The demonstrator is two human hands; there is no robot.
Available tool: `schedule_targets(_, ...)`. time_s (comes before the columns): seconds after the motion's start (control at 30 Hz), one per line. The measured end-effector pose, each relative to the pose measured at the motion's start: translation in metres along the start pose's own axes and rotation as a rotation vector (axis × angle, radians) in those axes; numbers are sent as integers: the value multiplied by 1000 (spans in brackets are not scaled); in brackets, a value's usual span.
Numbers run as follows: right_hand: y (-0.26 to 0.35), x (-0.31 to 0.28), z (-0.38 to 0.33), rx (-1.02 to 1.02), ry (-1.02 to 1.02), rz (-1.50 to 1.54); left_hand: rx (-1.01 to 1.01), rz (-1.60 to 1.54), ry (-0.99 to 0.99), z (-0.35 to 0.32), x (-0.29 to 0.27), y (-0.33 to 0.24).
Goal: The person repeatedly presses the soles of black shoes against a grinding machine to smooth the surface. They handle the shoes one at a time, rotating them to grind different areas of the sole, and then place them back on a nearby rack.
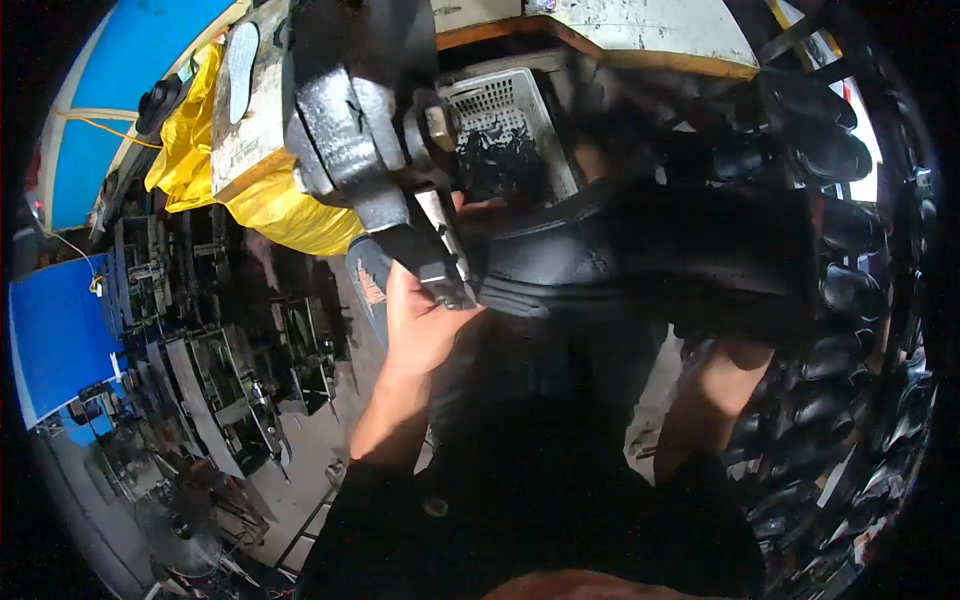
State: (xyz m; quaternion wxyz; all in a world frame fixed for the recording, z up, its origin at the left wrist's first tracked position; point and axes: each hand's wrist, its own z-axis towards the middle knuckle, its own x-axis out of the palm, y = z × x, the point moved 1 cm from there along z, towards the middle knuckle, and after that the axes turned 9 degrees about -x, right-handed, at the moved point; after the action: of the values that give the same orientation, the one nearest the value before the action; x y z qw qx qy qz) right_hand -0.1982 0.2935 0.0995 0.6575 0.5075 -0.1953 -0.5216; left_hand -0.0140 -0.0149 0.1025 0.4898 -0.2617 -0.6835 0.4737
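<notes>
A shiny black leather boot (550,250) lies sideways in front of me, its toe to the left and its dark shaft to the right. My left hand (430,325) is closed round the toe end, with the thumb side towards me and fingertips showing on the far side. Right over that hand, the narrow metal tip of a dark machine (350,130) comes down beside the toe; I cannot tell whether it touches the boot. My right hand (745,357) goes under the shaft from below. Only its wrist side shows; the fingers are hidden behind the boot.
Beyond the boot stands a white perforated basket (560,150) with black scraps inside. A pale insole (242,72) rests on a worn bench above yellow sacking (290,215). Black boots (845,290) crowd racks on the right. Metal frames (220,380) and a fan (180,530) stand at left.
</notes>
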Motion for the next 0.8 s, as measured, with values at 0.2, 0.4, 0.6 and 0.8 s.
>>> schedule_targets(0.2, 22, 6, 9, -51, 95, -82, -88, -133, -133, 0, -2, 4)
schedule_targets(0.4, 34, 28, 21, -92, 219, -93, 2, -333, -98, -9, -25, 14)
schedule_targets(0.6, 40, 68, 29, -130, 358, -54, -10, -229, -105, -11, -38, 4)
schedule_targets(0.8, 45, 100, -10, -114, 437, 128, -118, -609, 0, -5, -52, 5)
